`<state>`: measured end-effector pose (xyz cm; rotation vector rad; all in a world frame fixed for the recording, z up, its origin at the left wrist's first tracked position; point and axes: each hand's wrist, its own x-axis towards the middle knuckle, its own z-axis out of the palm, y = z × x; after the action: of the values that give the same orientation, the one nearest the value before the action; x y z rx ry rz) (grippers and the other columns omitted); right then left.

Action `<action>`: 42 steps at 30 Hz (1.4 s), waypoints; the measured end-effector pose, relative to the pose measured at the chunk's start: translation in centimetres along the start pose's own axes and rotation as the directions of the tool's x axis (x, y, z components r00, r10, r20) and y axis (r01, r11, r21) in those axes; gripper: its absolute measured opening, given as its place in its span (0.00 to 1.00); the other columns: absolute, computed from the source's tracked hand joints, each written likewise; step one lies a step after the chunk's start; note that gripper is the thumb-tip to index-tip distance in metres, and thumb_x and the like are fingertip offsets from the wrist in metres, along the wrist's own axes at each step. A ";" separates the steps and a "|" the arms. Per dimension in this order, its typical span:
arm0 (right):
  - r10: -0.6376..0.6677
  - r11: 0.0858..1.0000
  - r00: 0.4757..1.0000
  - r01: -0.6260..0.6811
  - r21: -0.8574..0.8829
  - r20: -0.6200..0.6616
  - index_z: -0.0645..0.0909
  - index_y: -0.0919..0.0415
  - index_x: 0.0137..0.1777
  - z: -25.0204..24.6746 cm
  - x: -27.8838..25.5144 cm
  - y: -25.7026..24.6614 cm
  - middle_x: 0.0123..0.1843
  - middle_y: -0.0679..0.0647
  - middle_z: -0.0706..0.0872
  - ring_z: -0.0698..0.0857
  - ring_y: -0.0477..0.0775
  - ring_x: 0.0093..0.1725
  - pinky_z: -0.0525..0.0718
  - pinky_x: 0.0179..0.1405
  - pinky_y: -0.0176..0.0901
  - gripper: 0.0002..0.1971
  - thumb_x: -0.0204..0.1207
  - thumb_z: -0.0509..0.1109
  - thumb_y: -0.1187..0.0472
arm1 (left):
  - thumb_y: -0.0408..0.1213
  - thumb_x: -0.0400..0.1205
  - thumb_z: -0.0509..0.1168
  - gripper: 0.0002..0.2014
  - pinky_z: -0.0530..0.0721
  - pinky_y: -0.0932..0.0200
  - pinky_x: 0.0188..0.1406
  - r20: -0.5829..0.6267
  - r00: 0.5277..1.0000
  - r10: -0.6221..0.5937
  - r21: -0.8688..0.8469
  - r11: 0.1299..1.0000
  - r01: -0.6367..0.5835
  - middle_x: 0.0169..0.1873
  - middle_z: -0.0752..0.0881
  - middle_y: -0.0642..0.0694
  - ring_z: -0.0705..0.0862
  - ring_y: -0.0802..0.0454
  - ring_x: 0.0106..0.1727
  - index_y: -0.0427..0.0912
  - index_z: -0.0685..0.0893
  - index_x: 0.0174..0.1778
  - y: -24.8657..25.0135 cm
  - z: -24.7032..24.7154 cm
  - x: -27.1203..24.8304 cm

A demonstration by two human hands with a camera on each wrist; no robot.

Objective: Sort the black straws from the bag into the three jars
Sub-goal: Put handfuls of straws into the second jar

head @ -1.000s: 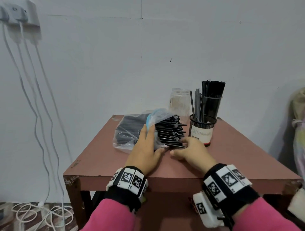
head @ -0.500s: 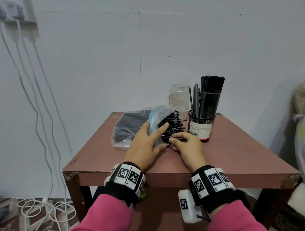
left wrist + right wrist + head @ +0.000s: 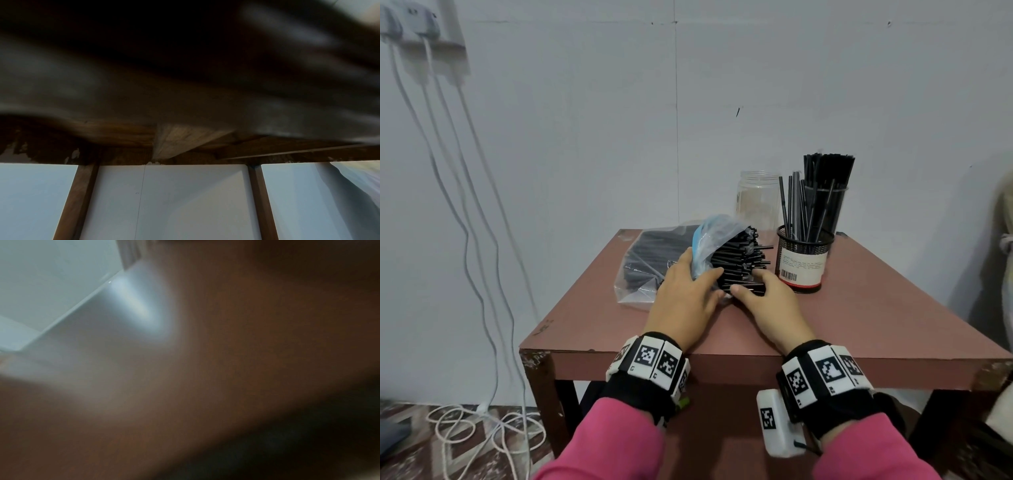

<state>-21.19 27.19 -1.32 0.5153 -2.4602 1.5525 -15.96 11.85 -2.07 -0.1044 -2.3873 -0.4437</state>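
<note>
The brown surface carries everything, and both hands work near its middle. Largest on it is the clear plastic bag, lying flat and stretching away to the left of the left grip, dark with black straws whose ends stick out of its open blue-edged mouth just ahead of both grips. The left hand lies on the bag's mouth, fingers fairly straight and pressing the plastic down, thumb reaching toward the right hand. The right hand sits just right of it, thumb and curled fingers pinching the nearest straw ends. Right of the right grip and close beyond it stands a black mesh cup with a few straws upright in it. Behind that, a clear jar is packed with straws, and left of it an empty-looking clear jar stands behind the bag's mouth. Both wrist views are blurred and dark; the left one shows only the underside and legs of the surface.
</note>
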 end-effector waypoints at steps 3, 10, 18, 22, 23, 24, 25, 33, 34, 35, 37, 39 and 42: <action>0.018 0.993 0.999 -0.013 0.114 -0.043 0.81 0.63 0.65 0.4 0.3 0.3 0.53 0.51 0.87 0.87 0.50 0.52 0.83 0.58 0.46 0.20 0.73 0.77 0.61 | 0.43 0.81 0.69 0.20 0.75 0.39 0.69 0.000 1.000 0.004 0.002 1.000 -0.004 0.76 0.68 0.34 0.72 0.36 0.72 0.47 0.81 0.69 0.0 0.0 0.0; 0.174 0.878 0.968 -0.070 0.474 -0.180 0.84 0.51 0.42 -0.3 0.1 0.5 0.39 0.55 0.88 0.85 0.49 0.30 0.86 0.40 0.50 0.09 0.74 0.72 0.68 | 0.42 0.81 0.69 0.19 0.75 0.40 0.70 -0.019 1.000 -0.011 0.003 1.000 0.011 0.76 0.68 0.34 0.72 0.36 0.72 0.47 0.81 0.69 0.1 -0.1 -0.1; 0.114 0.868 0.985 -0.034 0.496 -0.132 0.85 0.56 0.44 -0.4 -0.4 0.0 0.44 0.56 0.90 0.89 0.52 0.37 0.87 0.37 0.46 0.08 0.80 0.68 0.67 | 0.39 0.78 0.72 0.20 0.76 0.37 0.69 -0.003 0.999 0.033 -0.012 0.999 -0.033 0.81 0.58 0.30 0.70 0.31 0.75 0.55 0.83 0.67 0.3 -0.5 -0.2; 0.182 0.764 0.981 -0.097 0.639 -0.069 0.84 0.61 0.47 -0.7 -0.3 -0.6 0.46 0.58 0.89 0.88 0.50 0.33 0.85 0.28 0.37 0.12 0.83 0.58 0.68 | 0.41 0.78 0.71 0.18 0.80 0.37 0.63 -0.003 0.998 0.063 0.041 0.997 -0.063 0.81 0.58 0.30 0.76 0.31 0.67 0.57 0.84 0.65 0.3 -0.5 -0.1; 0.210 0.707 0.976 -0.113 0.699 -0.055 0.83 0.62 0.49 -0.8 -0.3 -0.8 0.45 0.58 0.88 0.88 0.50 0.31 0.85 0.26 0.37 0.12 0.83 0.57 0.68 | 0.42 0.79 0.70 0.18 0.80 0.37 0.62 -0.003 0.998 0.057 0.046 0.997 -0.056 0.81 0.58 0.30 0.77 0.31 0.66 0.57 0.84 0.65 0.3 -0.5 -0.1; 0.227 0.649 0.973 -0.115 0.752 -0.047 0.82 0.63 0.51 -1.0 -0.3 -1.0 0.45 0.58 0.87 0.87 0.50 0.31 0.86 0.26 0.37 0.11 0.84 0.56 0.66 | 0.42 0.79 0.70 0.17 0.80 0.37 0.61 -0.004 0.998 0.055 0.049 0.997 -0.055 0.81 0.59 0.30 0.77 0.31 0.66 0.57 0.84 0.65 0.2 -0.4 -0.1; 0.227 0.606 0.973 -0.103 0.788 -0.047 0.81 0.63 0.53 -1.2 -0.3 -1.1 0.45 0.57 0.86 0.87 0.51 0.33 0.87 0.28 0.38 0.10 0.84 0.57 0.64 | 0.42 0.79 0.70 0.17 0.81 0.37 0.61 -0.007 0.998 0.057 0.052 0.997 -0.057 0.81 0.59 0.29 0.77 0.30 0.65 0.56 0.85 0.64 0.2 -0.3 -0.1; 0.089 0.714 0.993 -0.005 0.701 -0.083 0.80 0.59 0.53 -0.8 -1.0 -0.8 0.56 0.64 0.85 0.87 0.49 0.37 0.89 0.38 0.42 0.03 0.82 0.66 0.65 | 0.63 0.78 0.56 0.26 0.78 0.43 0.63 0.009 1.000 -0.001 0.157 0.988 0.000 0.83 0.54 0.34 0.74 0.35 0.67 0.56 0.78 0.68 0.5 -0.3 0.1; 0.082 0.707 0.994 -0.008 0.707 -0.071 0.81 0.58 0.52 -0.9 -1.1 -0.9 0.54 0.62 0.86 0.87 0.49 0.35 0.88 0.38 0.46 0.03 0.82 0.67 0.65 | 0.62 0.78 0.57 0.23 0.79 0.42 0.60 -0.003 1.000 -0.002 0.163 0.987 0.002 0.82 0.57 0.33 0.76 0.34 0.65 0.55 0.80 0.65 0.6 -0.3 0.1; 0.074 0.704 0.996 -0.013 0.710 -0.055 0.81 0.57 0.52 -1.0 -1.3 -1.1 0.51 0.61 0.87 0.87 0.49 0.33 0.88 0.38 0.48 0.03 0.81 0.68 0.64 | 0.59 0.79 0.60 0.20 0.80 0.41 0.58 -0.014 1.000 -0.012 0.168 0.986 0.014 0.81 0.59 0.32 0.77 0.32 0.63 0.53 0.81 0.62 0.7 -0.3 0.1; 0.049 0.671 0.999 -0.028 0.741 -0.006 0.82 0.58 0.52 -1.1 -1.8 -1.7 0.47 0.58 0.89 0.88 0.49 0.33 0.88 0.39 0.50 0.05 0.79 0.70 0.66 | 0.51 0.79 0.67 0.14 0.81 0.39 0.54 -0.037 0.998 -0.047 0.187 0.981 0.053 0.79 0.63 0.30 0.78 0.30 0.61 0.49 0.82 0.57 0.7 -0.3 0.0; 0.010 0.633 0.997 -0.062 0.772 0.072 0.81 0.61 0.55 -1.3 -2.2 -2.0 0.46 0.59 0.90 0.89 0.53 0.37 0.89 0.42 0.54 0.12 0.74 0.73 0.72 | 0.46 0.78 0.70 0.12 0.81 0.39 0.50 -0.054 0.996 -0.077 0.197 0.977 0.086 0.76 0.67 0.29 0.80 0.28 0.57 0.47 0.82 0.54 0.7 -0.4 0.0; -0.018 0.731 0.986 -0.101 0.675 0.167 0.81 0.61 0.60 -1.1 -2.3 -2.0 0.50 0.62 0.90 0.90 0.57 0.48 0.89 0.44 0.58 0.22 0.67 0.76 0.78 | 0.43 0.75 0.73 0.11 0.82 0.41 0.43 -0.056 0.996 -0.062 0.218 0.973 0.073 0.71 0.73 0.27 0.82 0.28 0.50 0.45 0.84 0.49 0.8 -0.5 0.0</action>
<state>-18.35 27.81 0.10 0.7135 -1.9168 2.5303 -15.51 12.39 -1.49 0.0878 -2.3796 -0.2078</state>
